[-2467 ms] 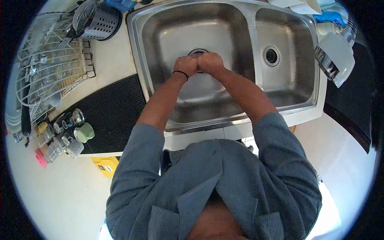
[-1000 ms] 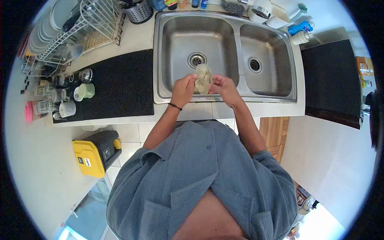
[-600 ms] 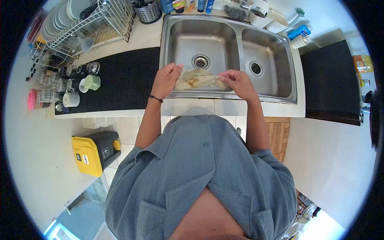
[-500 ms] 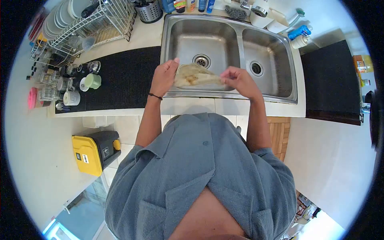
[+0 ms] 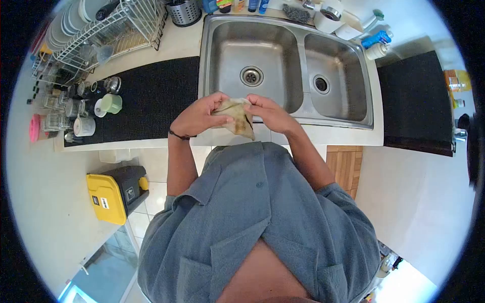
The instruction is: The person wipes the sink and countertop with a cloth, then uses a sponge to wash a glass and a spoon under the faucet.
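A pale, brown-stained cloth (image 5: 235, 116) is bunched between my two hands at the front edge of the sink. My left hand (image 5: 204, 115), with a dark band at its wrist, grips the cloth's left side between thumb and fingers. On the other side, my right hand (image 5: 270, 112) pinches the cloth's upper right edge. One corner of the cloth hangs down toward my shirt. Behind it lies the double steel sink (image 5: 302, 65), with a drain in each basin.
Left of the sink, a black mat (image 5: 156, 98) holds cups and glass jars, including a green cup (image 5: 111, 103). A white dish rack (image 5: 126, 38) with plates stands behind. A yellow-lidded bin (image 5: 107, 198) is on the floor. Bottles and a steel utensil holder (image 5: 184, 13) line the back.
The cloth has gone from stretched out over the sink to folded and bunched closer to my body. My hands have come together, the right one moving left.
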Available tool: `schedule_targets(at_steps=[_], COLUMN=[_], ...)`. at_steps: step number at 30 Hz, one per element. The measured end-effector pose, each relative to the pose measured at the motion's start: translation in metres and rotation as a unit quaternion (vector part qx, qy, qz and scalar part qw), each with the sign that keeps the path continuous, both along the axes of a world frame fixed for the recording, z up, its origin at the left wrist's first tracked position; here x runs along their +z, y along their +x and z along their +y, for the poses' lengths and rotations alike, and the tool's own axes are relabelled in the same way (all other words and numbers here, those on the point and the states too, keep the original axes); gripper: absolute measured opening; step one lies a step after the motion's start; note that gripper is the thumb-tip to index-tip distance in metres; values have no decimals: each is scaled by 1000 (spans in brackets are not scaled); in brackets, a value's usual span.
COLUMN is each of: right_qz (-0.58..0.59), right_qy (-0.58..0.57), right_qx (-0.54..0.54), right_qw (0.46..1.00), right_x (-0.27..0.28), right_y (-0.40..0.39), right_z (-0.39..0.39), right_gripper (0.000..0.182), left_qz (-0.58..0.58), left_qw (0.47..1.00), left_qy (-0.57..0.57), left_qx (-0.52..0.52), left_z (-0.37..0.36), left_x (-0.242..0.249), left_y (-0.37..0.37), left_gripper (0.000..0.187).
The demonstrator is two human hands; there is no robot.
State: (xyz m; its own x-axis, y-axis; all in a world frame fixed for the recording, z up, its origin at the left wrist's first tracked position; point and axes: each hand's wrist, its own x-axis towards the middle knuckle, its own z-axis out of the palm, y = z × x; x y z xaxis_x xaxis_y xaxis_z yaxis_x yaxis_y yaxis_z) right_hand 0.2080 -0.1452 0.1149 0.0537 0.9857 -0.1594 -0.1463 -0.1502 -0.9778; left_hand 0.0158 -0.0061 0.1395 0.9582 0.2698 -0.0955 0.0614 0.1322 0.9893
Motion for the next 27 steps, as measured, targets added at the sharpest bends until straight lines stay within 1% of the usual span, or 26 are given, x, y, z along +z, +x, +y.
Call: schedule_targets(at_steps=[2,4,5,6,8,9,11,12,14,15,17,18,19,20,21,22,23,24,25,26,27], right_qz=[-52,-100,-120,-140,-95,-73,-51,-40,-41,-40,-85,-108,-73,-39,-92,-190,-288,-427,-556,-660,-751], right_qy=[-37,-55,-57,-57,-147,-191,-194,-194,-218,-231,-193,-173,-98,-23,23,70,108,127,147,138,138], right_qx=[11,23,29,33,-5,-25,30,56,104,129,25,-25,-91,-154,-206,-231,-264,-240,-228,-183,-142], right_qw=[998,993,991,988,985,979,979,979,969,963,977,979,988,987,974,952,914,863,786,715,629], right_x=[17,17,8,4,4,5,3,1,-15,-20,-16,-12,-4,4,5,12,20,41,62,58,55], right_y=[-14,-14,-9,-7,-3,-2,1,3,18,27,52,67,82,101,131,155,179,185,192,197,202], right_z=[-7,-5,-4,-2,4,6,7,8,11,13,16,19,25,32,40,54,68,88,107,121,135], right_gripper=[29,31,33,35,39,41,43,44,39,37,31,28,27,28,31,36,43,47,51,52,54], left_qz=[32,17,11,28,61,55,45,71,121,125,133,130,128,125,144,164,186,209,215,219,223], left_qw=[999,999,998,996,989,988,987,986,980,970,944,909,865,812,784,754,722,730,722,714,707], left_qy=[-32,-4,9,27,68,72,83,98,126,150,197,263,326,384,415,444,471,451,467,484,501], left_qx=[20,52,66,84,117,121,129,119,98,142,230,297,361,421,438,455,471,468,463,455,447], left_z=[3,6,6,7,11,12,15,20,32,35,44,52,62,69,73,77,78,76,74,74,77], left_x=[0,-12,-18,-19,-16,-15,-16,-18,-25,-27,-31,-45,-67,-88,-97,-107,-118,-131,-134,-131,-129], left_y=[-1,-1,-2,-3,-2,0,4,4,7,9,15,17,18,17,17,18,19,19,20,22,24], left_gripper=[15,12,12,12,13,13,13,13,14,17,24,30,36,42,45,47,50,53,54,56,57])
